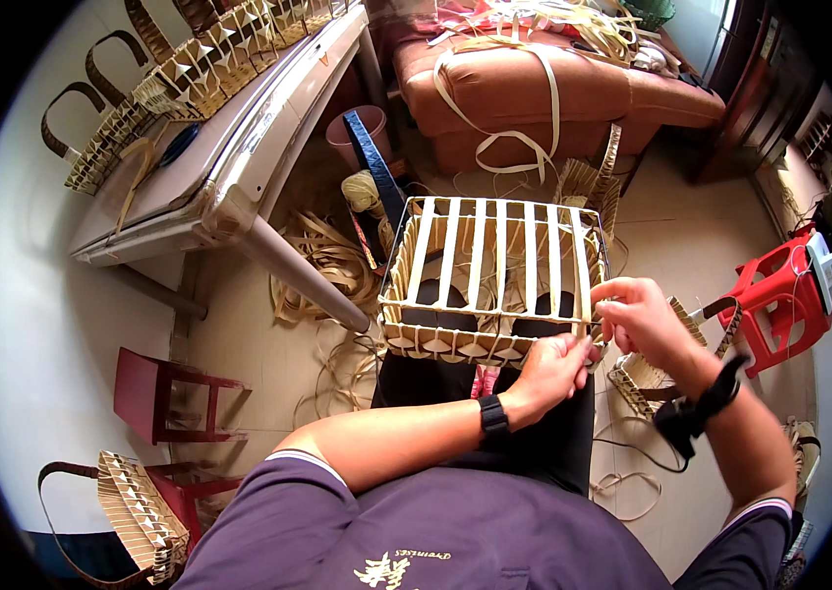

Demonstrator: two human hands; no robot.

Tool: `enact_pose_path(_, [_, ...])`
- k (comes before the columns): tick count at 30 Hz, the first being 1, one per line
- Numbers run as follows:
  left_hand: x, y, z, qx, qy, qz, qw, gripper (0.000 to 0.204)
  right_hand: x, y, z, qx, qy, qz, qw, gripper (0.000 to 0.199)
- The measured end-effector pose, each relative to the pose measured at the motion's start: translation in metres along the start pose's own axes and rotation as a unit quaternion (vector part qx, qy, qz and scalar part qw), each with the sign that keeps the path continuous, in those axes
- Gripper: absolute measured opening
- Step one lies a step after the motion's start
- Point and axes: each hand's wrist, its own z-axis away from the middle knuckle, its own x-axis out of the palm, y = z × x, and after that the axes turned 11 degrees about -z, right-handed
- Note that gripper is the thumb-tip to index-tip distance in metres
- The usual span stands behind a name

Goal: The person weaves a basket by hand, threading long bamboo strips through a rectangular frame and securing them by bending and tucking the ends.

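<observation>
A rectangular basket [455,344] of pale woven strips on a thin frame rests on my lap. Several flat pale strips [478,258] run across its upper side, with gaps between them. My left hand [553,374] is closed on the basket's near right corner, thumb along the edge. Beside it, my right hand [638,317] bends its fingers round the end of the rightmost strip [582,270], at the same corner. The fingertips of both hands nearly meet there, and what lies between them is partly hidden.
At upper left, a table [249,157] carries finished baskets with dark handles. Loose strips [322,265] lie on the floor near a pink bin [357,138]. A brown sofa [573,98] stands ahead, a red stool [779,300] at right, and a small basket [647,379] near my right arm.
</observation>
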Motion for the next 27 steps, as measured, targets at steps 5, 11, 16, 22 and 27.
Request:
enact_pose_path(5, [-0.008,-0.004,0.025,-0.102,-0.182,0.12,0.971,0.039,0.007,0.06,0.044,-0.108,0.053,-0.089,0.989,0.016])
enact_pose_path(11, [-0.037,-0.009,0.047,-0.188,-0.299,0.153,0.923,0.042,0.049,0.069,0.062,-0.106,0.072,-0.134,0.983,0.021])
enact_pose_path(16, [-0.041,-0.003,0.049,-0.156,-0.338,0.083,0.924,0.044,0.032,0.101,0.046,-0.018,-0.026,-0.245,0.969,0.022])
enact_pose_path(22, [-0.055,0.027,0.054,0.353,-0.002,-0.512,0.783,0.023,0.035,0.101,0.054,-0.029,-0.06,-0.38,0.923,0.015])
enact_pose_path(27, [-0.067,0.065,0.023,0.404,0.176,-0.594,0.673,0.032,0.031,0.106,0.047,-0.013,-0.078,-0.381,0.921,0.014])
